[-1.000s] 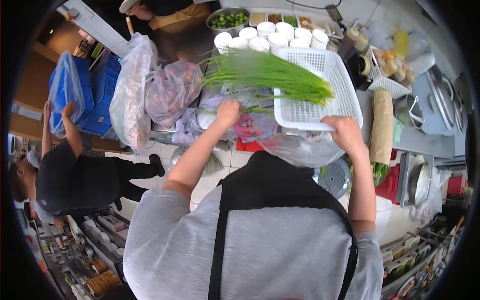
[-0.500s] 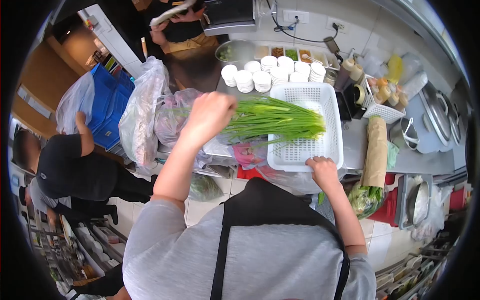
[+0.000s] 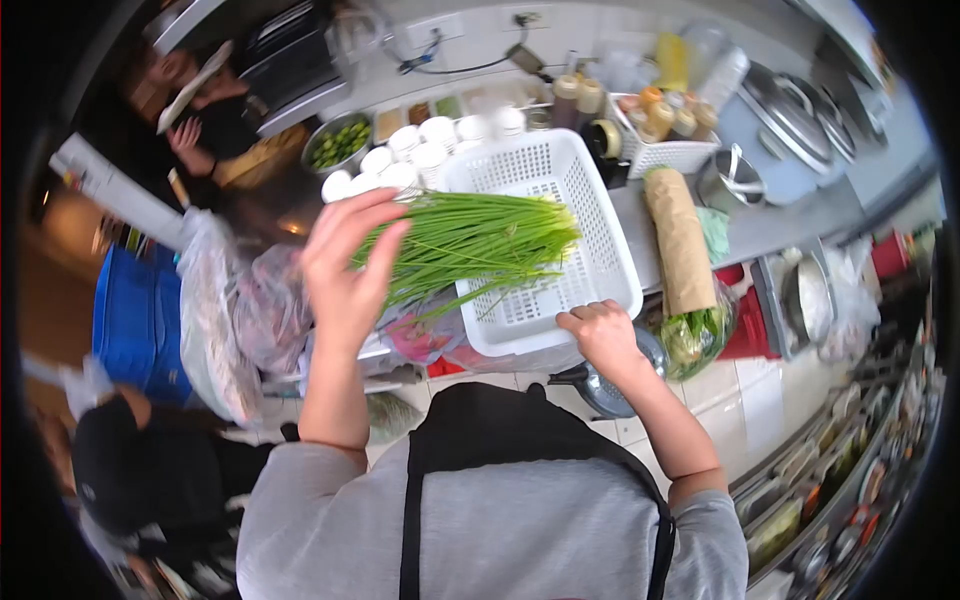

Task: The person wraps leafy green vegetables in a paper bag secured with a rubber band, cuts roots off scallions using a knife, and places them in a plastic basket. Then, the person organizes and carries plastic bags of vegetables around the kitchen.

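Note:
A bunch of long green chives (image 3: 470, 240) lies across a white perforated plastic basket (image 3: 622, 270), its pale ends inside and its green tips hanging over the left rim. My left hand (image 3: 350, 250) is by those tips, thumb and fingers apart; whether it touches them I cannot tell. At the basket's near right corner, my right hand (image 3: 600, 332) grips the rim with its fingers curled over it.
Stacked small white dishes (image 3: 428, 155) stand behind the basket, beside a metal bowl of green pieces (image 3: 342, 143). Plastic bags (image 3: 272, 305) sit to the left; a brown paper roll (image 3: 680, 240) lies right. Two people are at left, one holding a pale flat object.
My left hand has gone from closed to open beside the chive tips. My right hand stays on the basket rim. The camera view has turned and shifted.

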Demonstrator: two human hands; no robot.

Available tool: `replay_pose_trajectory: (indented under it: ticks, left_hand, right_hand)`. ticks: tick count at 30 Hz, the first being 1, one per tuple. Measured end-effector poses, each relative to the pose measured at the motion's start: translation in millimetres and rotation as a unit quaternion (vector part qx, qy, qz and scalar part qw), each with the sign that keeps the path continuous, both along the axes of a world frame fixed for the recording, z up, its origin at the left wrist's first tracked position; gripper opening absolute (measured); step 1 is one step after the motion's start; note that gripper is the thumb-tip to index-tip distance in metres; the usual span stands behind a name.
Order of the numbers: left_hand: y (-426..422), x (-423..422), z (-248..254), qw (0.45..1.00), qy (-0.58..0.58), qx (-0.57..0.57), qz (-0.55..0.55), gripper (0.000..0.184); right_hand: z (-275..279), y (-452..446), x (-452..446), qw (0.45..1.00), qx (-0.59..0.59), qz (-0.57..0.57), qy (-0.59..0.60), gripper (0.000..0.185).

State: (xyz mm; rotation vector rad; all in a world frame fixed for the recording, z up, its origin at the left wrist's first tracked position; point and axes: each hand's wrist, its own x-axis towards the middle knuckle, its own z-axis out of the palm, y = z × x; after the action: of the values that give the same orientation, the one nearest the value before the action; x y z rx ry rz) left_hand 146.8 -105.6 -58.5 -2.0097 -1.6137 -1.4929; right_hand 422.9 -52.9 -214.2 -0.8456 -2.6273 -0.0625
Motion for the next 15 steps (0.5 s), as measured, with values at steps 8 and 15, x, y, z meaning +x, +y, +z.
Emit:
replay_pose_trajectory:
  ticks: [8,15]
  left_hand:
    - [27,12,-17,0.987,0.053,0.035,-0.145,0.014]
    - [60,120,-88,0.863,0.313,-0.061,-0.392,0.015]
  right_hand:
    - [6,-49,21,0.973,0.061,-0.22,0.018,0.02]
    - [-10,-145,3,0.908,0.062,-0.411,0.049,0.009]
